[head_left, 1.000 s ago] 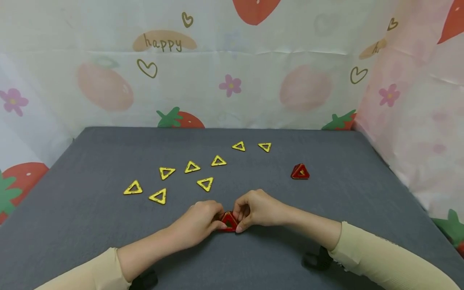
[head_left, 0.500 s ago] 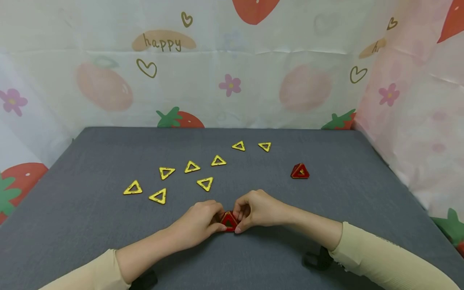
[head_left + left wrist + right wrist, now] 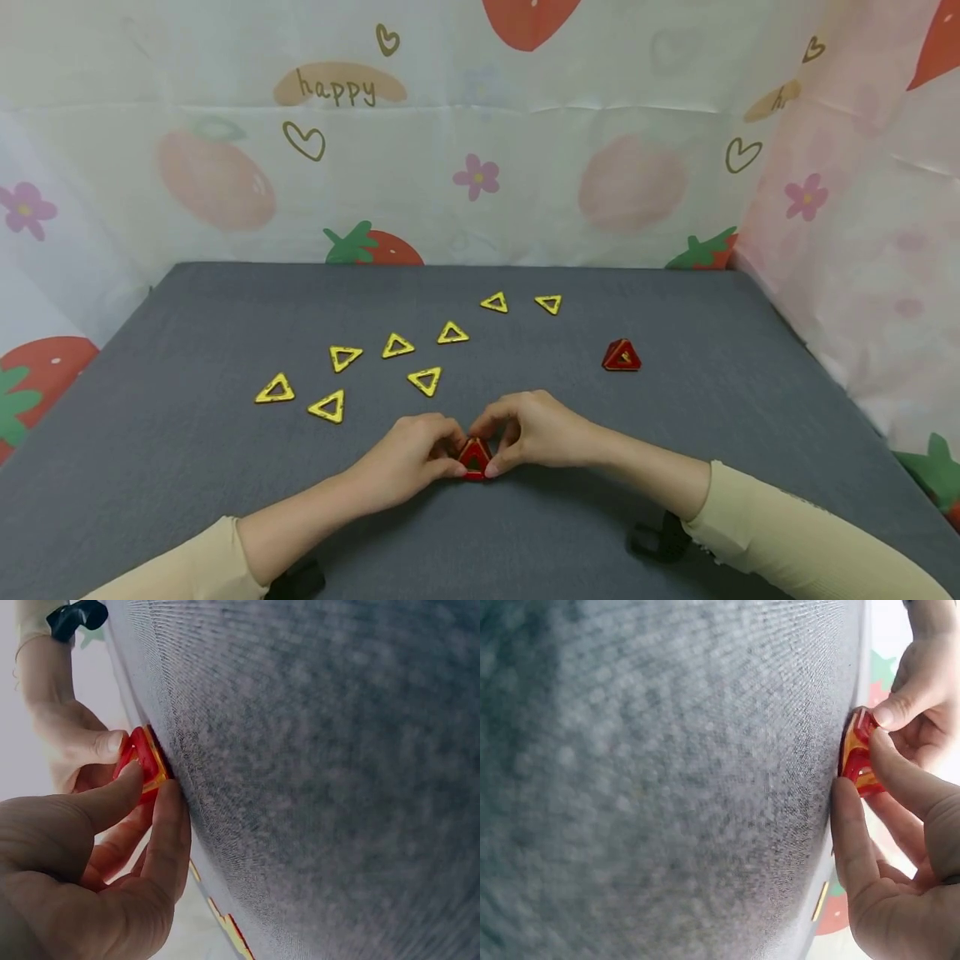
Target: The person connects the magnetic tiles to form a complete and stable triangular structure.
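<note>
A small red pyramid (image 3: 475,458), built of triangular frame tiles, sits on the grey cloth near the front middle. From its left side my left hand (image 3: 416,454) holds it, thumb low at the front corner and fingers behind. My right hand (image 3: 536,429) pinches it from the other side, with the thumb at the lower right corner and the index finger at the top. Both wrist views show the red and orange pyramid (image 3: 152,765) with fingertips of both hands on its edges; its underside is hidden against the cloth.
Another red pyramid (image 3: 621,356) stands farther back on the right. Several yellow triangle frames (image 3: 397,345) lie flat across the left and back of the grey table (image 3: 150,467). A printed curtain (image 3: 525,133) hangs behind the table's far edge.
My right index finger has shifted left and up to the pyramid's top. The left hand and the pyramid have hardly moved.
</note>
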Demonstrator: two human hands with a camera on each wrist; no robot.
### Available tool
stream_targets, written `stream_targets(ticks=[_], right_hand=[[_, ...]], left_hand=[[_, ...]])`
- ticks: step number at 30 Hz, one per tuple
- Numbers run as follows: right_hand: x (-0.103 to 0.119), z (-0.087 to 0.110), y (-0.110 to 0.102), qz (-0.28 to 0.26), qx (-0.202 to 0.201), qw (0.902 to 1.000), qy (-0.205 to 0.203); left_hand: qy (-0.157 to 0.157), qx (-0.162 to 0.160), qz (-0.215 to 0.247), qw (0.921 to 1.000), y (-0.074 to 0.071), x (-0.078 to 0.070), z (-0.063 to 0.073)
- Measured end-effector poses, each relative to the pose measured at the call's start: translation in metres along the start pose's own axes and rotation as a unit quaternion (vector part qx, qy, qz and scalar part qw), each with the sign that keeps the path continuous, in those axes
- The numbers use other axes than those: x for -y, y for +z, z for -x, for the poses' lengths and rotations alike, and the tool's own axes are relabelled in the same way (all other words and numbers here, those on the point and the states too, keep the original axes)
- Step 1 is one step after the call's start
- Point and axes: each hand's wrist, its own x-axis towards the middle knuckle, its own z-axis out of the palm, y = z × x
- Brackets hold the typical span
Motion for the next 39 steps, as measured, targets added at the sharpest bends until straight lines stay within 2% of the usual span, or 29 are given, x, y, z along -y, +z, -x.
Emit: stream_targets(ticks=[10, 16, 23, 30, 39], right_hand=[[0.001, -0.001, 0.002, 0.022, -0.014, 0.9995, -0.017], [0.003, -0.002, 0.001, 0.002, -0.012, 0.9999, 0.007], [0.005, 0.0, 0.0, -0.006, -0.043, 0.9982, 0.04], [0.004, 0.003, -0.007, -0.023, -0.081, 0.9942, 0.067], [-0.008, 0.015, -0.029, 0.016, -0.152, 0.9837, 0.094]], left_hand=[[-0.005, 0.003, -0.004, 1.0, 0.001, 0.0, -0.001], [-0.009, 0.002, 0.004, 0.9999, 0.0, 0.0, -0.001], [-0.027, -0.004, 0.013, 0.9995, 0.001, 0.0, -0.006], [-0.039, -0.025, 0.023, 0.9987, 0.004, -0.003, -0.024], [-0.061, -0.064, 0.038, 0.9953, 0.009, -0.021, -0.061]])
